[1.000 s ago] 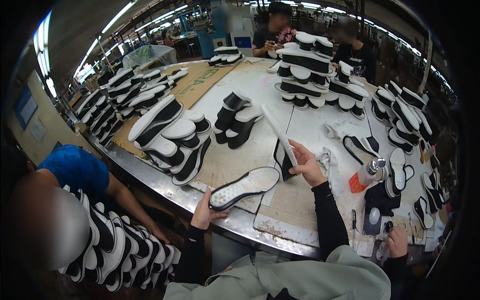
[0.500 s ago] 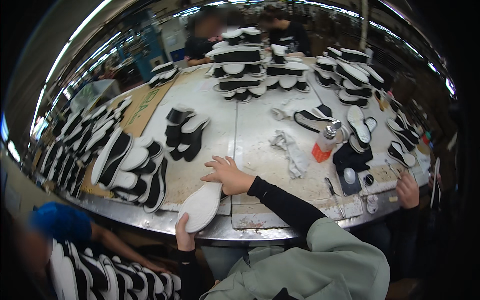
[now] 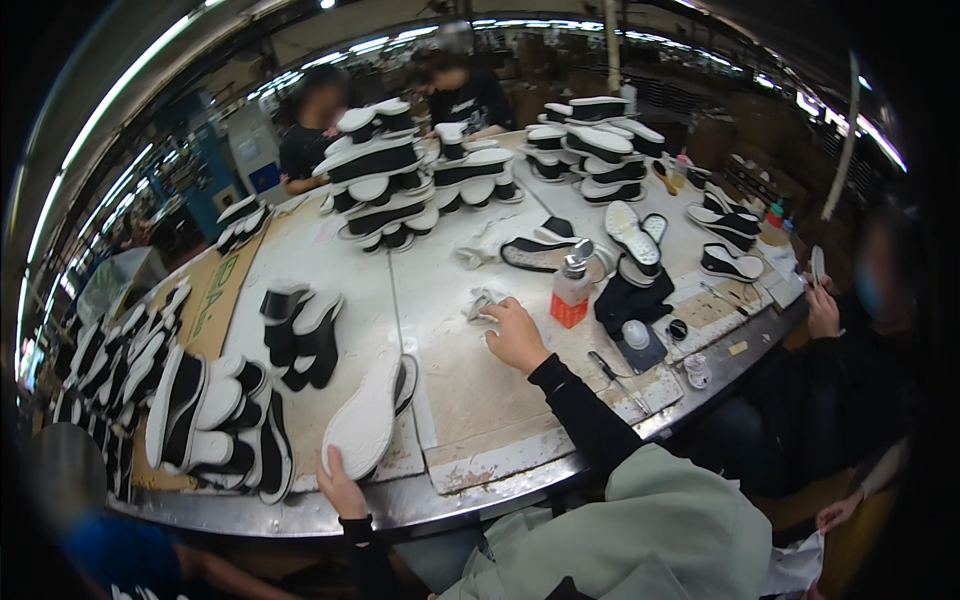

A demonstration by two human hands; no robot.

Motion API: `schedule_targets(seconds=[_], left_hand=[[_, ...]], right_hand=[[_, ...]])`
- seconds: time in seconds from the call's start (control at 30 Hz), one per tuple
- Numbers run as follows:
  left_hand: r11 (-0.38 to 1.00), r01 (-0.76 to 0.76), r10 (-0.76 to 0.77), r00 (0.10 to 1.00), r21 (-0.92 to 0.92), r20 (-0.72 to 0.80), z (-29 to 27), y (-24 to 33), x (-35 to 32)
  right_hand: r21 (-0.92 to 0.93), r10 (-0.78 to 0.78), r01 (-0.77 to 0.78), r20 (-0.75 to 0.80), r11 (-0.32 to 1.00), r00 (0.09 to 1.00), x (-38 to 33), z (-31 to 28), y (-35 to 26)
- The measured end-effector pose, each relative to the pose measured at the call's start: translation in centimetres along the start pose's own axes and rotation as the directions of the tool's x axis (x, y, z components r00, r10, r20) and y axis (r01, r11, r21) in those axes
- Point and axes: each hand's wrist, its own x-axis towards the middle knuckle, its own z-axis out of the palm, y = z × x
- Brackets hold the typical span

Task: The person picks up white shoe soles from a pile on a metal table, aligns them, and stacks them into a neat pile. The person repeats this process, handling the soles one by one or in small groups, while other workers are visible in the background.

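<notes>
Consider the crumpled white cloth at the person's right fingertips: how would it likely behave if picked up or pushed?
The white cloth is probably floppy, given its loose creases. It seems thin, so likely light. Pushed, it would probably bunch up rather than roll, since it lies in an uneven heap by the right hand.

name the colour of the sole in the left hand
The sole is white on its visible face, best in the head view.

Held sole [image 3: 365,420]: white. Stacked soles [image 3: 375,160]: white, black-banded. Pump bottle [image 3: 571,290] shows red lower half. Cardboard [image 3: 213,305]: tan, green print. Sleeve [image 3: 585,408]: black. Smock [image 3: 640,520]: pale grey-green.
</notes>
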Motion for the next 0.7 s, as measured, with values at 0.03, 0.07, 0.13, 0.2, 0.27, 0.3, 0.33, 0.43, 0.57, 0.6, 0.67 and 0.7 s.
schedule_targets(seconds=[0.03, 0.07, 0.13, 0.2, 0.27, 0.3, 0.33, 0.43, 0.57, 0.6, 0.67, 0.7], left_hand=[[0.994, -0.044, 0.047, 0.998, 0.097, -0.031, -0.1, -1.8, 0.3], [0.992, -0.086, 0.098, 0.984, 0.090, -0.147, 0.2, -3.2, 0.0], [0.977, -0.209, 0.211, 0.956, 0.033, -0.205, 0.0, -5.6, -0.4], [0.961, -0.274, 0.266, 0.951, -0.038, -0.155, 0.1, -3.9, -0.5], [0.964, -0.261, 0.249, 0.954, -0.055, -0.168, 0.6, -0.8, -1.1], [0.965, -0.255, 0.245, 0.959, -0.058, -0.141, 0.7, -0.6, -1.2], [0.967, -0.248, 0.240, 0.964, -0.059, -0.115, 0.7, -0.6, -1.3], [0.963, -0.263, 0.256, 0.961, -0.054, -0.106, 0.3, -1.0, -1.1], [0.950, -0.312, 0.308, 0.945, -0.017, -0.111, 0.5, -1.0, -1.3], [0.956, -0.289, 0.283, 0.953, -0.044, -0.109, 0.6, -1.0, -1.3], [0.963, -0.252, 0.243, 0.965, -0.098, -0.093, 1.1, -0.9, -1.1], [0.962, -0.261, 0.253, 0.963, -0.085, -0.094, 0.8, -1.1, -1.0]], right_hand=[[-0.027, 0.019, -0.020, -0.034, 0.999, 0.999, 0.1, 0.1, 0.7], [-0.061, 0.047, -0.052, -0.080, 0.997, 0.996, 0.0, 0.7, 1.1], [-0.141, 0.082, -0.099, -0.119, 0.985, 0.989, -0.8, 2.1, 2.1], [-0.164, 0.090, -0.111, -0.127, 0.980, 0.988, -1.2, 2.8, 2.4], [-0.101, 0.083, -0.100, -0.164, 0.990, 0.983, -1.1, 3.0, 2.0], [-0.102, 0.080, -0.099, -0.176, 0.990, 0.981, -1.3, 3.2, 2.4], [-0.101, 0.077, -0.097, -0.186, 0.990, 0.979, -1.4, 3.6, 3.0], [-0.064, 0.093, -0.104, -0.155, 0.992, 0.983, -1.4, 3.4, 2.7], [0.107, 0.068, -0.048, -0.187, 0.993, 0.980, -0.9, 3.3, 3.8], [0.168, 0.043, -0.004, -0.228, 0.986, 0.973, -0.8, 3.0, 3.7], [0.283, 0.009, 0.088, -0.326, 0.955, 0.945, -0.7, 2.0, 3.2], [0.353, 0.021, 0.121, -0.373, 0.928, 0.928, -0.7, 1.6, 2.0]])
